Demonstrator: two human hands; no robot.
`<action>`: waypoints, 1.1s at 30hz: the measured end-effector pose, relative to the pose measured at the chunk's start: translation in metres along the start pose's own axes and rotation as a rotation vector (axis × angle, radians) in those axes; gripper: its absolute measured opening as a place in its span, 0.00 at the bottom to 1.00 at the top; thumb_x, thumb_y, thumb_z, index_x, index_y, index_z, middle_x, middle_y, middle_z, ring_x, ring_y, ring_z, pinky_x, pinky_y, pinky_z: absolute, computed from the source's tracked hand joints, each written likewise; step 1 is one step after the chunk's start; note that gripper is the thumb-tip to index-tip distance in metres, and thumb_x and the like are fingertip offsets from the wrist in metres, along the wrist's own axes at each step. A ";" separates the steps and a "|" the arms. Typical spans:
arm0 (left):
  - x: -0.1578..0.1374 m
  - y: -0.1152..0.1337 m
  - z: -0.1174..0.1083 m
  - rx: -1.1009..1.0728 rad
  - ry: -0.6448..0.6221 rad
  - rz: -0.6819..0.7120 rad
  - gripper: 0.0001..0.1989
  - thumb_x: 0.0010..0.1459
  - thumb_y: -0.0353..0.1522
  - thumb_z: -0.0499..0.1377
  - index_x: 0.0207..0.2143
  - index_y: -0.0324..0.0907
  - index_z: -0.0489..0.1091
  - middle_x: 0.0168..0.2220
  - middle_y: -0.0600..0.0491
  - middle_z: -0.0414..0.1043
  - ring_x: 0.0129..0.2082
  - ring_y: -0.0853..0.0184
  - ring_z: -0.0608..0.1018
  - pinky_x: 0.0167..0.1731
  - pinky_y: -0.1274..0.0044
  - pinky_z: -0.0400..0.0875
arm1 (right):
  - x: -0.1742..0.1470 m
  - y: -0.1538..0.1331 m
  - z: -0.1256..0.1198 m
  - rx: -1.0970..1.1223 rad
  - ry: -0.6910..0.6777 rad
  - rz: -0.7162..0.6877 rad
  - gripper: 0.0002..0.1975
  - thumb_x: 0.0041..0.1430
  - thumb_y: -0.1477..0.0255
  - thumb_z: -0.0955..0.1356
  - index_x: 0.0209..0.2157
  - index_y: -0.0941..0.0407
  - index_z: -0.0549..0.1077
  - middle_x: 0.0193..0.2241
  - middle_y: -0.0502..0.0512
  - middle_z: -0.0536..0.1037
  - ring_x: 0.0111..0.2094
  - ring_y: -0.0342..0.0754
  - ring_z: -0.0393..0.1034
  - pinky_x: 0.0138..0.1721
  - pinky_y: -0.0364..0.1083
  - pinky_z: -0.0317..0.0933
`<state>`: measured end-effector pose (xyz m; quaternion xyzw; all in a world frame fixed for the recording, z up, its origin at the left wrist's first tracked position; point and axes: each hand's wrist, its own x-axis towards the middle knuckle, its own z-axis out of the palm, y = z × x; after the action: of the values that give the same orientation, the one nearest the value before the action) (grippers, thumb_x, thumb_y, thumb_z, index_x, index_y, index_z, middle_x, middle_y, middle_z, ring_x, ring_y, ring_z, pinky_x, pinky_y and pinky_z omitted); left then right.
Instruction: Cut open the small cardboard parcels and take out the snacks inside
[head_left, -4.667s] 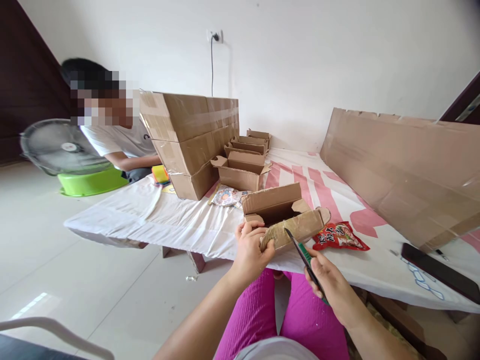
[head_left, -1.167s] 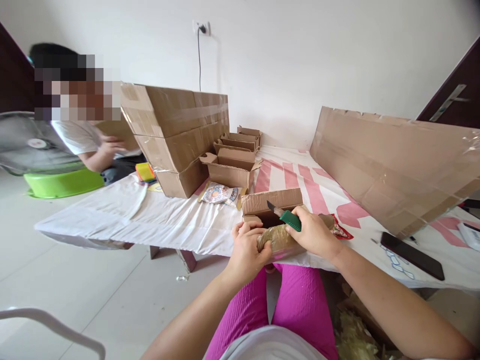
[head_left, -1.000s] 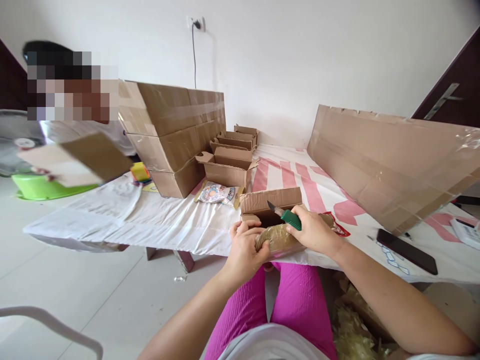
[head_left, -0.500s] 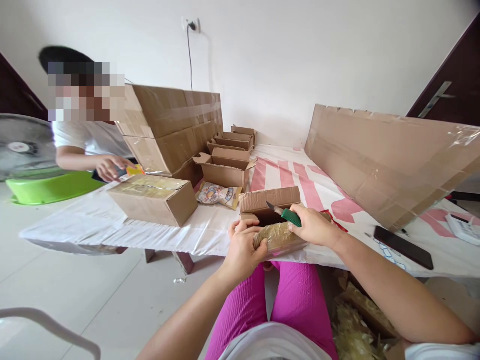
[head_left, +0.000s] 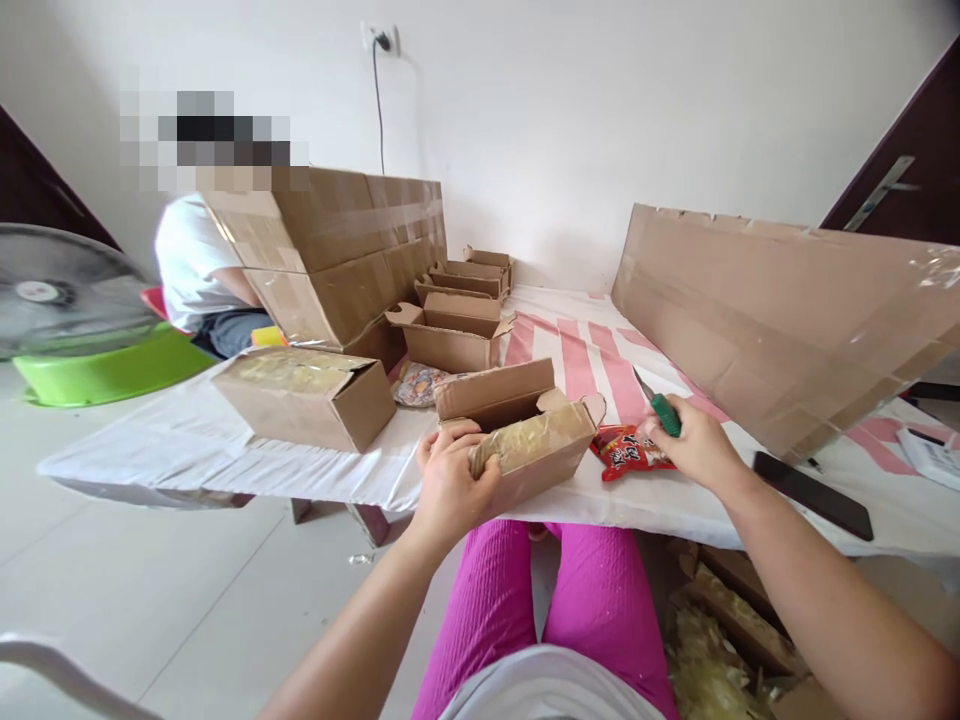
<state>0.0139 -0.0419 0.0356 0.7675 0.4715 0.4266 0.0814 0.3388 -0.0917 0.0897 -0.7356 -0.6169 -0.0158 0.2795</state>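
Observation:
My left hand (head_left: 459, 470) grips the left end of a small cardboard box (head_left: 536, 480) at the table's front edge. Its lid flaps stand up, and yellowish tape covers the near flap. In my right hand (head_left: 697, 440), off to the right of the box, is a utility knife (head_left: 666, 414) with a green handle, its blade pointing up and away. A red snack packet (head_left: 626, 452) lies between the box and my right hand. Behind the box, a patterned packet (head_left: 417, 385) is partly hidden by a raised flap.
A taped cardboard box (head_left: 300, 400) sits at the left. Open boxes (head_left: 457, 345) line up behind, beside large stacked cartons (head_left: 337, 230). A big cardboard sheet or carton (head_left: 750, 310) and a black phone (head_left: 814, 495) are at right. Another person (head_left: 199, 260) is beyond the cartons.
My right hand moved right with the knife, away from the box. The box shifted left and turned, uncovering more of the red packet. The other person drew back from the taped box.

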 end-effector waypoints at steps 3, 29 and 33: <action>0.007 -0.009 -0.002 0.051 0.100 0.066 0.09 0.59 0.36 0.56 0.32 0.43 0.75 0.38 0.50 0.79 0.47 0.56 0.74 0.53 0.59 0.54 | -0.017 0.015 0.005 0.000 -0.017 -0.006 0.09 0.54 0.64 0.65 0.33 0.54 0.71 0.28 0.53 0.78 0.30 0.51 0.73 0.31 0.45 0.60; -0.024 -0.030 -0.016 -0.094 -0.118 0.444 0.11 0.61 0.34 0.58 0.46 0.47 0.74 0.51 0.44 0.68 0.60 0.51 0.62 0.54 0.56 0.65 | -0.128 0.070 0.111 -0.089 -0.166 -0.480 0.27 0.43 0.87 0.66 0.47 0.57 0.69 0.45 0.60 0.72 0.46 0.57 0.66 0.48 0.58 0.67; -0.026 -0.034 -0.018 -0.056 -0.040 0.403 0.11 0.61 0.31 0.57 0.45 0.46 0.74 0.51 0.44 0.67 0.60 0.51 0.63 0.54 0.57 0.66 | -0.129 0.070 0.110 -0.080 -0.150 -0.465 0.25 0.45 0.86 0.65 0.46 0.54 0.69 0.44 0.59 0.73 0.46 0.57 0.68 0.48 0.58 0.68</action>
<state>-0.0261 -0.0492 0.0141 0.8521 0.2944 0.4319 0.0250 0.3370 -0.1655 -0.0781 -0.5835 -0.7874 -0.0493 0.1927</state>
